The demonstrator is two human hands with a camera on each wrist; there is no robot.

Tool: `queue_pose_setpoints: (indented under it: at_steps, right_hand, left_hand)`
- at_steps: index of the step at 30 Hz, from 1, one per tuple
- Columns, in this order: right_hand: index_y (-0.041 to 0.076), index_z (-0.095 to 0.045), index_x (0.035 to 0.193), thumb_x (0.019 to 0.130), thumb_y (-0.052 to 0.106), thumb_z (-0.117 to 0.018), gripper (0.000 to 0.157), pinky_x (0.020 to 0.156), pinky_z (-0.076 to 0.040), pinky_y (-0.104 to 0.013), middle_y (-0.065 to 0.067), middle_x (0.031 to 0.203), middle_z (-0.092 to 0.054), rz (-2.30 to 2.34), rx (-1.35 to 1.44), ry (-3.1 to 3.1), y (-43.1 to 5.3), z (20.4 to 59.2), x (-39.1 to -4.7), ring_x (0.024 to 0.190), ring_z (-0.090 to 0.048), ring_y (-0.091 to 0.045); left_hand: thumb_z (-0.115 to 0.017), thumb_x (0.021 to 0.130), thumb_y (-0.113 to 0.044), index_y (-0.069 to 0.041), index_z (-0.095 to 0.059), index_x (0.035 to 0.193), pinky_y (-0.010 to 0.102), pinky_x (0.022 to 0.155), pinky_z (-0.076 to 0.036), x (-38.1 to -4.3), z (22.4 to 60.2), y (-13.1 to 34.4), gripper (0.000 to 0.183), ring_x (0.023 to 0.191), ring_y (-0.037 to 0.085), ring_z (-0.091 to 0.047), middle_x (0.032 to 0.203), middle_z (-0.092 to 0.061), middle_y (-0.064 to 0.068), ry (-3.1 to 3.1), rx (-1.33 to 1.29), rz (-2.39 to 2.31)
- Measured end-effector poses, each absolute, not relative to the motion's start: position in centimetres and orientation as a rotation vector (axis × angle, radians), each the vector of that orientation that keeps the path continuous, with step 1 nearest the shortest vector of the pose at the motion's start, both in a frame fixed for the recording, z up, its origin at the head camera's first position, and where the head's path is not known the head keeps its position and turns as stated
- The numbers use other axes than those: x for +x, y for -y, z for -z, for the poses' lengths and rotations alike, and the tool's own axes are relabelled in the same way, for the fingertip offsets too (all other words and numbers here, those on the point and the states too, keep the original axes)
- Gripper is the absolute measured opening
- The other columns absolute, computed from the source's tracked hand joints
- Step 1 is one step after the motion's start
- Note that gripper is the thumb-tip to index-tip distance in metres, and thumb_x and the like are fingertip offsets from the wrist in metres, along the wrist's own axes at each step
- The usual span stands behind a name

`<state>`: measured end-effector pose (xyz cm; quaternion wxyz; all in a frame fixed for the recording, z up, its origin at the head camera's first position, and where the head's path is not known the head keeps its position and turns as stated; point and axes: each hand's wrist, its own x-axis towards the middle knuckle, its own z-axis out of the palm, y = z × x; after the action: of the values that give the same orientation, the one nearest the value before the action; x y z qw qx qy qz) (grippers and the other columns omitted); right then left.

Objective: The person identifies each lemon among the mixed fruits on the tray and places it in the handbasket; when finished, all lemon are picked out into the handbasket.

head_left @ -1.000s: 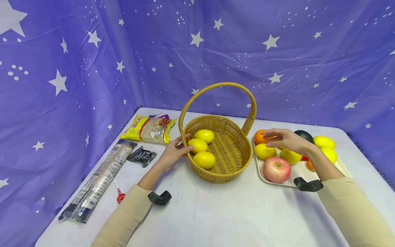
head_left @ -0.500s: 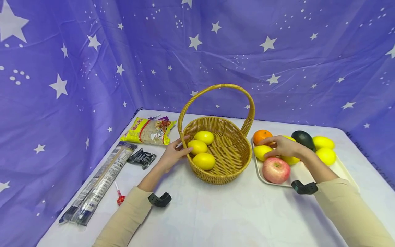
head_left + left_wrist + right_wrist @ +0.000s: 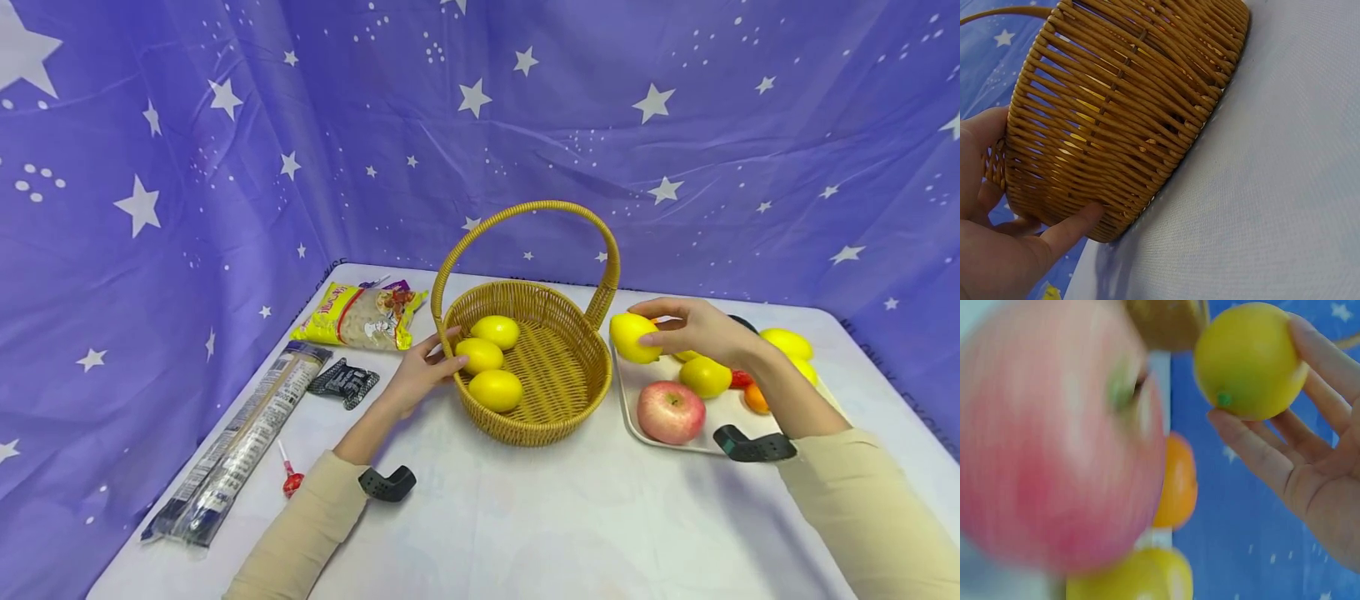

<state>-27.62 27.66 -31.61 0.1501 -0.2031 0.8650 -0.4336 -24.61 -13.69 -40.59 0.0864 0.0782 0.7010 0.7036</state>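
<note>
My right hand [image 3: 697, 329] pinches a lemon [image 3: 632, 337] between thumb and fingers, above the left side of a cream tray [image 3: 731, 429]. In the right wrist view the lemon [image 3: 1247, 359] shows its green stem end, with the fingertips around it. My left hand [image 3: 420, 375] grips the left side of a woven basket [image 3: 528, 433] with a tall arched handle, near the handle's foot. The left wrist view shows fingers against the basket's [image 3: 1116, 125] woven wall and at its rim. Inside the basket, three lemons [image 3: 497, 391] lie along the left side.
On the tray sit an apple [image 3: 671, 412], more lemons [image 3: 705, 377] and a small orange fruit [image 3: 756, 398]. Left of the basket lie a yellow snack bag [image 3: 363, 317], a black packet [image 3: 344, 382], a long clear-wrapped package [image 3: 240, 446] and a red lollipop [image 3: 292, 481].
My right hand has come down to the tray, taken hold of a lemon and raised it off the tray. The left hand stays at the basket.
</note>
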Motion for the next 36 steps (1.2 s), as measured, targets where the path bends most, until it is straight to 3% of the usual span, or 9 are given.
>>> queue_pose_setpoints:
  at_steps: [6, 13, 22, 31, 36]
  right_hand:
    - [0.0, -0.049, 0.138, 0.091, 0.011, -0.068, 0.052, 0.086, -0.056, -0.041, -0.02, 0.136, -0.048, 1.418, -0.642, -2.236, -23.6, 31.7, -26.9, 0.101, -0.064, -0.024]
    - [0.011, -0.055, 0.136, 0.089, 0.021, -0.072, 0.051, 0.091, -0.053, -0.04, -0.01, 0.138, -0.051, 1.254, -0.697, -2.099, -18.3, 33.4, -26.1, 0.116, -0.056, -0.027]
    - [0.009, -0.058, 0.133, 0.088, 0.025, -0.074, 0.05, 0.098, -0.048, -0.038, -0.009, 0.136, -0.054, 1.147, -0.773, -2.061, -14.0, 35.0, -25.6, 0.121, -0.052, -0.029]
    - [0.007, -0.06, 0.13, 0.088, 0.021, -0.073, 0.047, 0.097, -0.048, -0.039, -0.01, 0.127, -0.056, 1.17, -0.608, -2.122, -12.0, 36.0, -25.3, 0.118, -0.05, -0.026]
    - [0.003, -0.059, 0.129, 0.089, 0.012, -0.071, 0.043, 0.087, -0.055, -0.04, -0.015, 0.121, -0.056, 1.241, -0.522, -2.039, -12.2, 35.7, -25.4, 0.104, -0.058, -0.025]
  left_hand:
    - [-0.063, 0.095, -0.009, -0.007, -0.037, 0.149, 0.032, 0.089, -0.054, -24.6, 40.5, 13.7, 0.06, 0.13, 0.033, -0.045, 0.153, -0.03, 0.015, -2.089, 0.24, -2.094]
    - [-0.062, 0.095, -0.008, -0.006, -0.036, 0.149, 0.033, 0.089, -0.054, -24.7, 40.7, 13.7, 0.06, 0.13, 0.034, -0.044, 0.152, -0.031, 0.019, -2.058, 0.253, -2.11]
    - [-0.063, 0.095, -0.009, -0.005, -0.037, 0.149, 0.033, 0.09, -0.054, -24.7, 40.7, 13.7, 0.06, 0.132, 0.033, -0.042, 0.153, -0.03, 0.017, -2.064, 0.253, -2.115]
    - [-0.064, 0.095, -0.013, -0.008, -0.037, 0.149, 0.031, 0.088, -0.054, -24.8, 40.6, 13.6, 0.06, 0.132, 0.033, -0.042, 0.154, -0.028, 0.014, -2.088, 0.244, -2.085]
    - [-0.063, 0.095, -0.011, -0.006, -0.037, 0.149, 0.031, 0.089, -0.054, -24.6, 40.6, 13.6, 0.06, 0.132, 0.035, -0.041, 0.153, -0.03, 0.02, -2.074, 0.256, -2.102]
